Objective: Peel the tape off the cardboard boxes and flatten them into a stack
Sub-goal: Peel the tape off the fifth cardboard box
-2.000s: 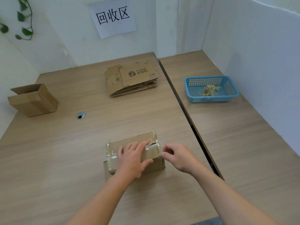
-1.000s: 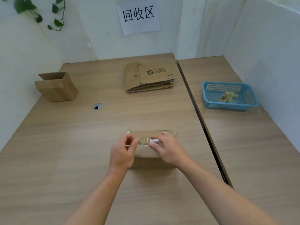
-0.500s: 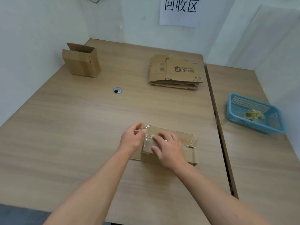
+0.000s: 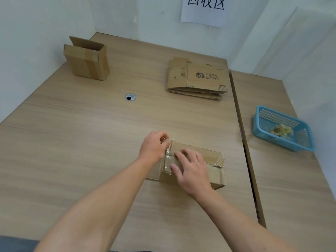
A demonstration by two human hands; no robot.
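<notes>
On the table [image 4: 72,142], where's the taped box [image 4: 215,174]?
Near edge, under both hands, long axis left to right. Flattened stack [image 4: 198,79], open box [image 4: 87,59] and basket [image 4: 283,142] sit well beyond; nothing blocks.
Hands?
Right hand [image 4: 192,170] lies flat, pressing the lid; left hand [image 4: 152,148] pinches the tape end [image 4: 168,149] at the left end.

Recycling stn: wall sign [image 4: 202,15], flat cartons [image 4: 198,79]

Taped cardboard box [image 4: 215,176]: on desk [image 4: 72,142], near edge.
Left hand [image 4: 154,148]: fingers pinch clear tape [image 4: 169,146] at box's left end.
Right hand [image 4: 192,171]: flat on box top.
Flattened stack [image 4: 198,79]: far side.
Open box [image 4: 87,59]: far left, upright.
Blue basket [image 4: 261,132]: holds tape scraps [image 4: 281,130].
</notes>
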